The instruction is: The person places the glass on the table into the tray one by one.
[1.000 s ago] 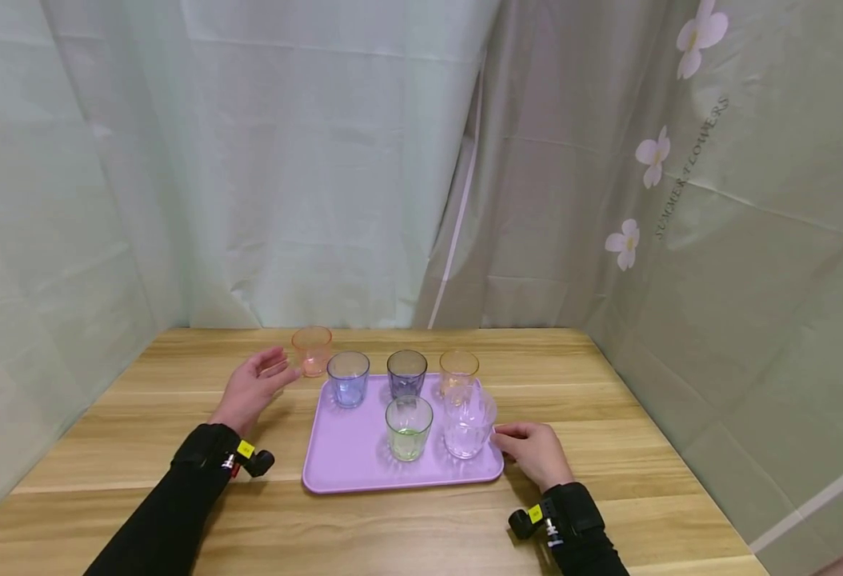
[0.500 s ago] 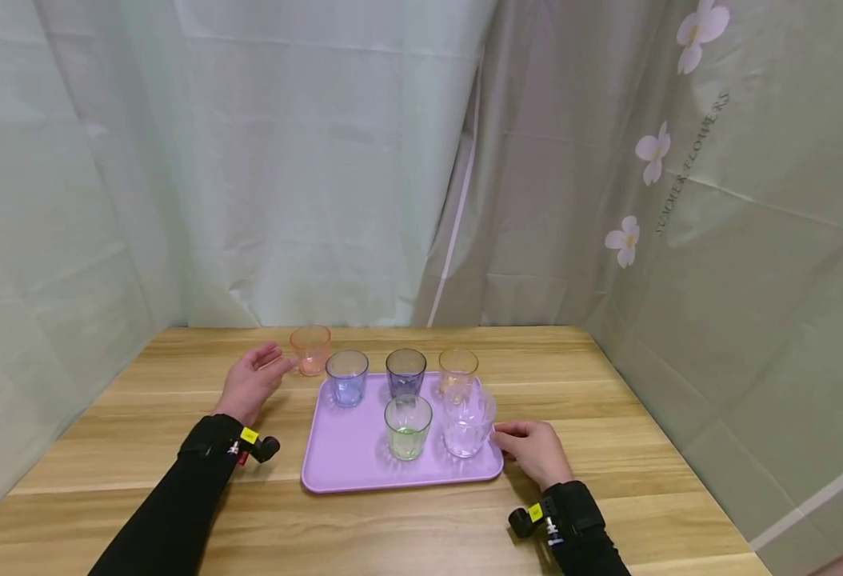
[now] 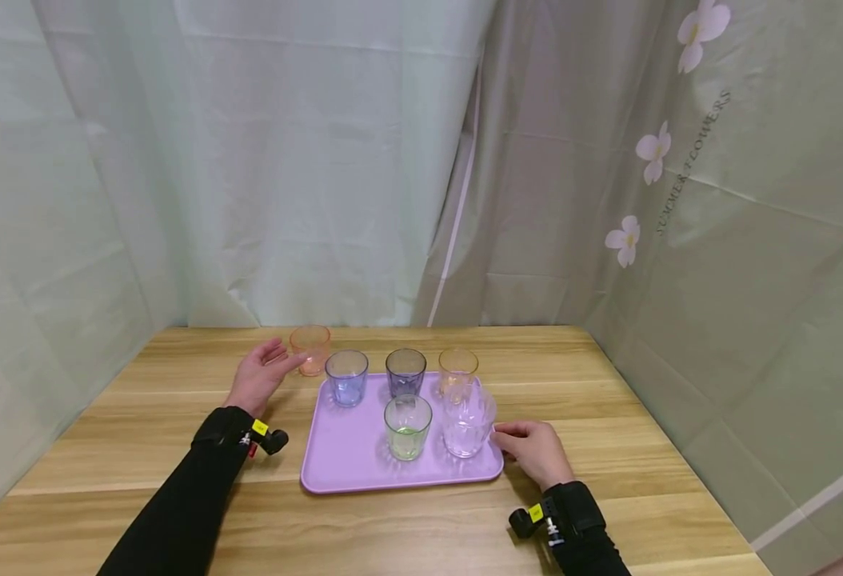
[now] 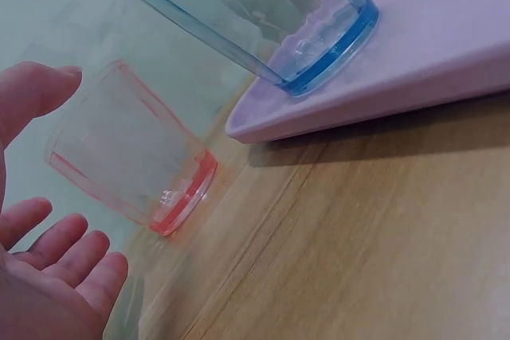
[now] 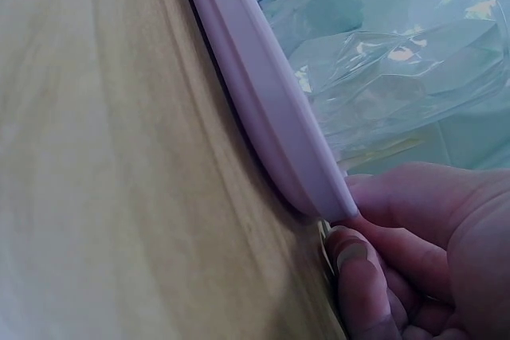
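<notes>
My left hand (image 3: 257, 380) reaches toward an orange-red glass (image 3: 311, 350), which stands on the table behind the tray's back left corner. In the left wrist view, the thumb (image 4: 49, 91) and fingers are spread apart, and the glass (image 4: 142, 153) is not gripped. With the right hand (image 3: 534, 452) I pinch the right edge of a lilac tray (image 3: 342, 460), thumb above and fingers at its underside. On the tray are a blue glass (image 3: 348, 386), a dark grey-purple glass (image 3: 405, 376), a yellow-rimmed glass (image 3: 457, 365), a green glass (image 3: 408, 432) and a clear glass (image 3: 467, 432).
The wooden table (image 3: 407, 532) ends at a pale curtain (image 3: 321, 200) at the back. More curtain hangs close along both sides, with printed flowers (image 3: 623, 242) on the right. The blue glass stands near the orange-red one.
My left hand has shifted slightly right, its thumb now closer to the orange-red glass. The right hand stays on the tray's edge, and the tray and glasses have not moved.
</notes>
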`<state>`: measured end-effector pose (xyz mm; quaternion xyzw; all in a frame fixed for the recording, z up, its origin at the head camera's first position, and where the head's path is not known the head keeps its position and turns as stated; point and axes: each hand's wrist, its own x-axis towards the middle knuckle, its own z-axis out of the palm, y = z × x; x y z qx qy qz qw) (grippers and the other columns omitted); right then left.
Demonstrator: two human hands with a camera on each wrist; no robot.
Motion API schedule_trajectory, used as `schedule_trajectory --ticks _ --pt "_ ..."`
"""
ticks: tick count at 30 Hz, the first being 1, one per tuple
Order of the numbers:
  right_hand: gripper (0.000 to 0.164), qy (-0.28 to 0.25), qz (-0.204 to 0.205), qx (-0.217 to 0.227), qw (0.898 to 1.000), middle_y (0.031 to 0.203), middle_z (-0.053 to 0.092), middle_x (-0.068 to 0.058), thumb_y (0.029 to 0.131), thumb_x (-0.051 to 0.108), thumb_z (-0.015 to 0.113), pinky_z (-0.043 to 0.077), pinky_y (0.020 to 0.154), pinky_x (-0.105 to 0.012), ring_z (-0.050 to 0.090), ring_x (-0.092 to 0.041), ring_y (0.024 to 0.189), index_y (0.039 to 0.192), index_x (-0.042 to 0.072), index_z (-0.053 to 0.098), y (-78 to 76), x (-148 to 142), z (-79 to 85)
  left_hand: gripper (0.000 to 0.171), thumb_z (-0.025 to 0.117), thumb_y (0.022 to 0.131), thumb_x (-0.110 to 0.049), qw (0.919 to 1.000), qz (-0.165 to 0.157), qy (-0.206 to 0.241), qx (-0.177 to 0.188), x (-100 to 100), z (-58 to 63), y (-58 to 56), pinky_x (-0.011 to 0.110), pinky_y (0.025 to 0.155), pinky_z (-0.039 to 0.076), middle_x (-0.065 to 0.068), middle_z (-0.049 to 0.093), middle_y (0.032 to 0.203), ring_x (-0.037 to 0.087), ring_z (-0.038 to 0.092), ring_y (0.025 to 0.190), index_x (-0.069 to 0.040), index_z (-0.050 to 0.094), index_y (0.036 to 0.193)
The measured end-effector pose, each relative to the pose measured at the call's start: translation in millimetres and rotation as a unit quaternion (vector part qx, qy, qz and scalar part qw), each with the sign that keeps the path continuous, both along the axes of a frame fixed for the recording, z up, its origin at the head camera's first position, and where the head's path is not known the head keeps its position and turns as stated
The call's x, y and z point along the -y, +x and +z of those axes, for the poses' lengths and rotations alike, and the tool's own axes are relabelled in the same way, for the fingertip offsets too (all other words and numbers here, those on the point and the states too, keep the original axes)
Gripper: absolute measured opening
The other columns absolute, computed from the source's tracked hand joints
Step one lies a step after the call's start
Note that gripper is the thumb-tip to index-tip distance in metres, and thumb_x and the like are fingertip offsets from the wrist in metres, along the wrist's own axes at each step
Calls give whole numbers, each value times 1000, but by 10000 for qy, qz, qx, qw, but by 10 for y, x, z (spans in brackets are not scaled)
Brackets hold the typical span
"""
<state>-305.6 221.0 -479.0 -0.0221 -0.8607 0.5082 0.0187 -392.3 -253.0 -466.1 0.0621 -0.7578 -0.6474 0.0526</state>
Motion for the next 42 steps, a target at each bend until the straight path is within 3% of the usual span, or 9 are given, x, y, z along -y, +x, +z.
schedule_trajectory --ticks 16,23,35,42 --pt "21 16 38 19 10000 103 82 -13 98 17 81 60 73 -28 73 -17 83 109 0 84 -31 -13 -23 107 82 100 -39 9999 -137 -83 -38 -94 -42 -213 56 136 29 27 23 180 44 27 166 -4 14 175" --pt "21 3 -6 29 10000 104 82 -13 98 17 81 61 74 -30 74 -17 84 110 0 84 -8 -12 1 107 82 101 -33 9998 -186 -66 -82 -160 7 -252 56 137 26 27 22 179 45 27 165 -3 12 176" --pt "21 -38 32 45 10000 106 82 -13 98 16 81 62 75 -30 74 -18 87 110 -1 84 -3 -6 -7 105 82 101 -31 9995 -241 -192 48 -210 -49 -290 57 136 28 28 23 179 46 25 166 -4 13 175" --pt "21 24 33 21 10000 104 82 -13 98 17 81 61 75 -29 73 -17 85 109 0 84 -12 -4 19 98 80 102 -22 9998 -164 -104 13 -226 -67 -309 54 137 27 28 25 178 44 28 165 -2 17 174"
